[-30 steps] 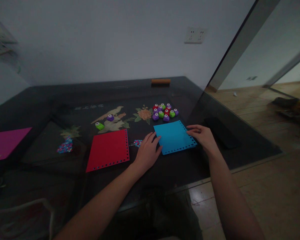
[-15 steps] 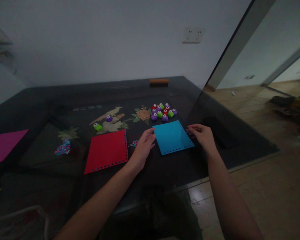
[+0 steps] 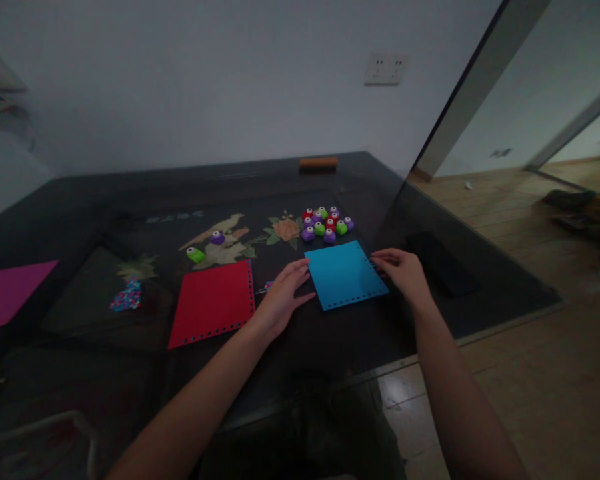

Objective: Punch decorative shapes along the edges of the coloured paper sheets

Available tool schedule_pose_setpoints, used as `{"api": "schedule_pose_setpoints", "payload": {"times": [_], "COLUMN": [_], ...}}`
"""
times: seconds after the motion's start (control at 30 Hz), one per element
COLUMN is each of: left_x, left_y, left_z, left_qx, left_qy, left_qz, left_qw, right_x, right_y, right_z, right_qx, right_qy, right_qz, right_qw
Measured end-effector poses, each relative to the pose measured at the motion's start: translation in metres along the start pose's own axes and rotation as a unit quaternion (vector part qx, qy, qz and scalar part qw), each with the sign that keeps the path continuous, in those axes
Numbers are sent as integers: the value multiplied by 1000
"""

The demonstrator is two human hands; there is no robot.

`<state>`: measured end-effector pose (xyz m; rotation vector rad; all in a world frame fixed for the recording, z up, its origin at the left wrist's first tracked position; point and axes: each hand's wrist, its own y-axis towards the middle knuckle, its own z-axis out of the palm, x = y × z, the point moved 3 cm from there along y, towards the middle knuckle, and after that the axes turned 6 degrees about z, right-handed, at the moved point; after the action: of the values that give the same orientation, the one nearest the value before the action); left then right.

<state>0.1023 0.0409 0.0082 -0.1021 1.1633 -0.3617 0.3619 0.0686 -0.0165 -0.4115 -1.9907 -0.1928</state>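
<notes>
One blue sheet (image 3: 347, 275), holes along its right and near edges, lies on the worktop (image 3: 340, 347) between left hand (image 3: 284, 300) and right hand (image 3: 404, 273). Left: open, fingers loosely spread at the sheet's left edge, nothing visibly gripped. Right: thumb and fingers drawn close at the right edge; can't tell if they pinch anything. Cluster of eyed pieces (image 3: 325, 225), red/green/purple, just beyond the sheet. Red sheet (image 3: 213, 303), also punched, to the left. Farther left: bead pile (image 3: 127, 297), magenta sheet (image 3: 10, 293). Black slab (image 3: 440, 263) right, brown bar (image 3: 319, 163) at back.
</notes>
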Motion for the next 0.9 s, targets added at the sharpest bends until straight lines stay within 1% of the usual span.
{"api": "schedule_pose_setpoints", "payload": {"times": [0.13,0.3,0.4,0.53,0.73,0.9], "left_x": [-2,2,3,0,-3,0], "left_y": [-1,1,2,0,-3,0], "left_z": [1,0,0,2,5,3], "left_qx": [10,27,28,34,23,34], "left_qy": [3,13,18,15,23,53], "left_qz": [-15,-6,-8,-8,-9,0], "left_qw": [1000,1000,999,999,999,998], "right_x": [-2,-2,-2,-2,-1,-1], "right_y": [2,2,2,2,3,2], "right_z": [1,2,2,2,2,1], "right_qx": [3,8,8,6,12,12], "right_qy": [-5,-13,-15,-26,-45,-53], "right_qz": [-4,-16,-14,-18,-30,-32], "right_qw": [1000,1000,1000,999,998,998]}}
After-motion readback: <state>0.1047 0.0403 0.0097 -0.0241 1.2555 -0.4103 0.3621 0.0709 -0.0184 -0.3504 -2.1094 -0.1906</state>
